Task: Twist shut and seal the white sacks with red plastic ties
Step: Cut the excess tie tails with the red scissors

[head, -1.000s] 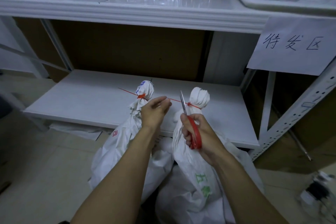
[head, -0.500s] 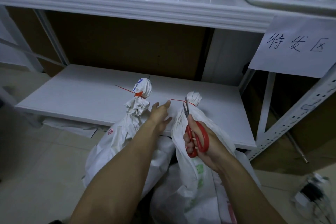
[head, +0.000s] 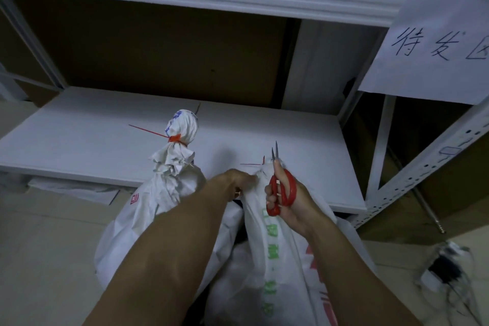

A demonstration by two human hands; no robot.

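Left sack: neck bunched, cinched by red tie, tail sticking left, leaning on lower shelf's front edge. Right sack just beside it, my left hand gripping its neck. My right hand is curled through red scissors, blades together, tips up. Paper sign hangs top right.

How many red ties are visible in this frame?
2. One red tie cinches the left sack; the other tie shows atop the right sack, beside the scissors, partly hidden.

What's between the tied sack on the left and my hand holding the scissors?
The left hand, fingers against the neck of the second sack, with that sack's red tie poking out above. The head view shows it.
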